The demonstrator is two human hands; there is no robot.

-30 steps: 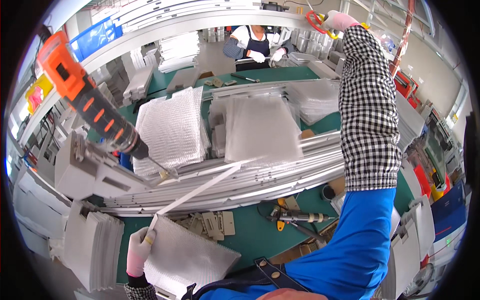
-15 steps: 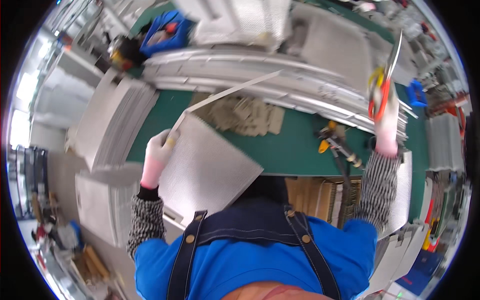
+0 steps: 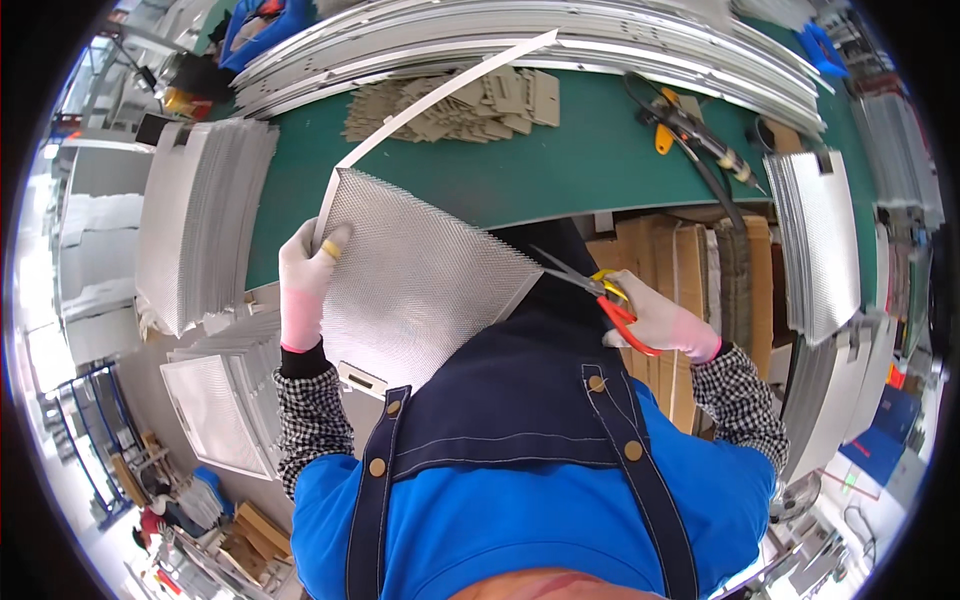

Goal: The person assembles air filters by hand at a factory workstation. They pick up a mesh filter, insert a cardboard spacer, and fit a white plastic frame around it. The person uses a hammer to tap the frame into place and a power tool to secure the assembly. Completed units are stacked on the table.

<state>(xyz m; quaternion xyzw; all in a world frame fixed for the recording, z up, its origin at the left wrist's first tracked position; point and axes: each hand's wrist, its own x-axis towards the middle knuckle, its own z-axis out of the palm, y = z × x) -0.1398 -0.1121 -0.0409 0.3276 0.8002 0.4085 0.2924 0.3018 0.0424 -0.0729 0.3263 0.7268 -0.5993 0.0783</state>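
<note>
A silver mesh panel [image 3: 420, 270] is held across the near edge of the green counter [image 3: 500, 180]; it is judged light and easily bent, best taken along its left side, where panel and white strip [image 3: 440, 95] are pinched by the left hand [image 3: 308, 268]; the jagged upper edge may snag; near its right corner, parted scissors [image 3: 598, 287] are gripped by the right hand [image 3: 652, 312]; room seems offered toward the power screwdriver [image 3: 702, 135].
</note>
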